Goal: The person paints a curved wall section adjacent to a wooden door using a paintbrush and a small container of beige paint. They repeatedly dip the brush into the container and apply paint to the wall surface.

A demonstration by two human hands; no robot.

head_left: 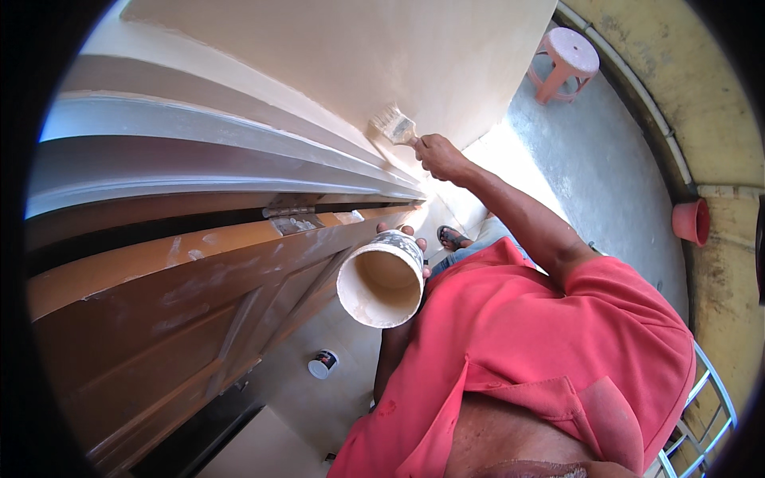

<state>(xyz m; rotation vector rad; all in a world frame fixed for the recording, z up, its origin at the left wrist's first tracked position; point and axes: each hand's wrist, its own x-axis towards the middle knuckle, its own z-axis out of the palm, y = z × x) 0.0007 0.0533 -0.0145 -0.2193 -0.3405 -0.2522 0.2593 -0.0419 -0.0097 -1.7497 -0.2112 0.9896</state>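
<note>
My right hand is raised and grips the handle of a flat paintbrush, whose bristles touch the cream wall beside the grey door frame. My left hand holds a round paint-smeared tub close to my chest; only the fingertips show over its rim. The tub's mouth faces the camera and cream paint coats its inside. My red shirt fills the lower right.
An open brown wooden door with a hinge stands at the left. A small can sits on the floor below. A pink plastic stool, an orange pot and a metal rail are at the right.
</note>
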